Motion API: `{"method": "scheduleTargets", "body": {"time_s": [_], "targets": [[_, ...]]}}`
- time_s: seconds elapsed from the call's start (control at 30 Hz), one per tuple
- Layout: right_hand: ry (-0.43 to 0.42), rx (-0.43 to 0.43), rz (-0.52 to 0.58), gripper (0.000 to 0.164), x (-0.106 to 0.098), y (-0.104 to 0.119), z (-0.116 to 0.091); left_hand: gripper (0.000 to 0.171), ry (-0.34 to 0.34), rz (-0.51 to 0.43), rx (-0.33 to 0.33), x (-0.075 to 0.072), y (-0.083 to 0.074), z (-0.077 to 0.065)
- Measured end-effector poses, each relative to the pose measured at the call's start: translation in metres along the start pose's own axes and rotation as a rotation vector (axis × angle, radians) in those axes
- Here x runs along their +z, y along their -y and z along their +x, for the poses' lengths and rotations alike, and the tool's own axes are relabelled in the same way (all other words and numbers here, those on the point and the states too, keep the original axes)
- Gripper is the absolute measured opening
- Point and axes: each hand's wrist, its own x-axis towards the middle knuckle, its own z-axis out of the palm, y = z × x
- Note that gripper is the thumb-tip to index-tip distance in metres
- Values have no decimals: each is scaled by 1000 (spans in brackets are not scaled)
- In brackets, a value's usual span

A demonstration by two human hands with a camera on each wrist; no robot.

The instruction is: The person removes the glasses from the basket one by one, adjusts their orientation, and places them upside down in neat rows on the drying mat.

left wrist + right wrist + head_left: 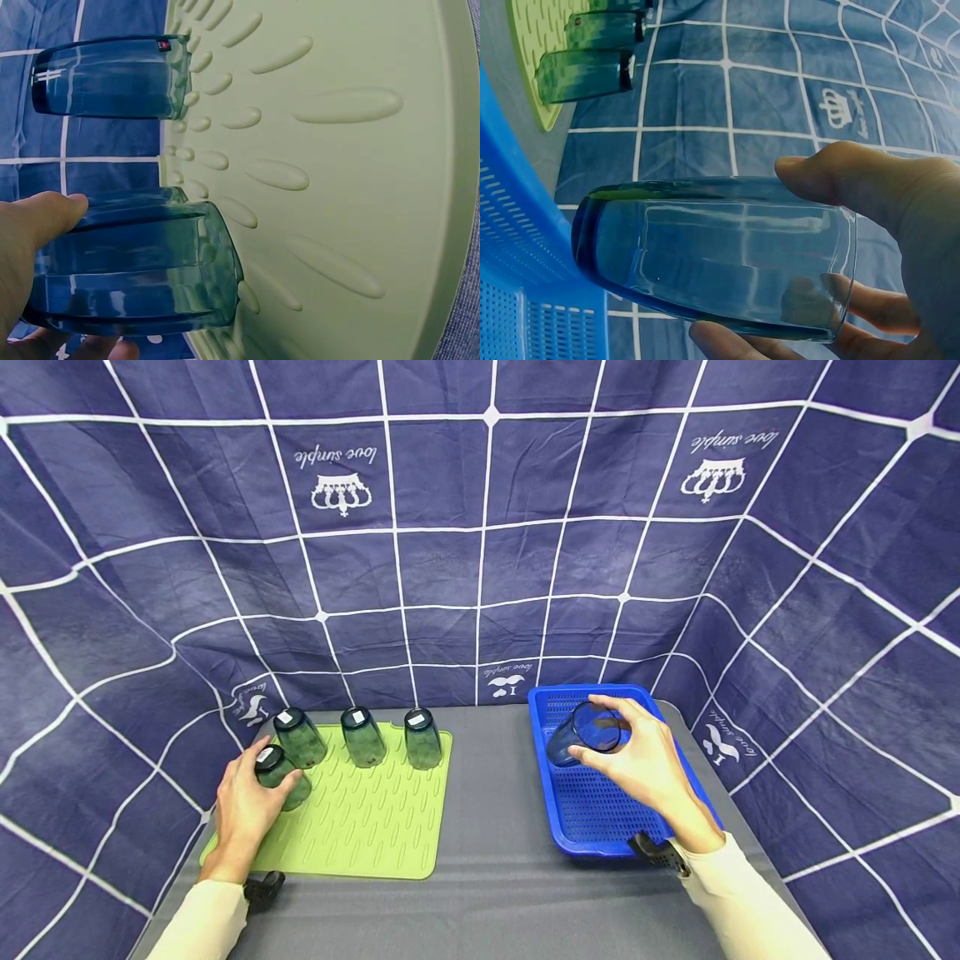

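My left hand [246, 797] grips an upside-down tinted drinking glass [294, 790] at the left side of the green ridged mat [360, 835]. In the left wrist view, thumb and fingers lie round the base end of that glass [142, 270], and its rim is down at the mat. Over the blue basket [557, 827], my right hand [648, 764] holds another clear blue-tinted glass [562, 745] near its rim, thumb on one side and fingers on the other. The right wrist view shows this glass [720, 255] with its thick base pointing away from the palm.
Three more glasses stand upside down along the mat's back edge: a left one [303, 742], a middle one [365, 743] and a right one [423, 745]. Grey cloth [491, 793] lies between mat and basket. A blue checked curtain [442, 568] encloses the back and sides.
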Motion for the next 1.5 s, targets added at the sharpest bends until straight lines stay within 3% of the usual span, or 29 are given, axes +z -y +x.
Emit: {"method": "scheduleTargets", "body": {"time_s": [0.33, 0.6, 1.0, 1.5], "targets": [[37, 33, 101, 79, 2, 9, -4, 91, -6, 5, -17, -4, -5, -3], [68, 51, 151, 78, 5, 15, -8, 92, -27, 2, -2, -10, -20, -5], [70, 57, 174, 76, 13, 22, -15, 85, -151, -12, 195, -19, -55, -14], [67, 81, 268, 75, 22, 36, -25, 74, -226, -185, 434, -22, -102, -34]]}}
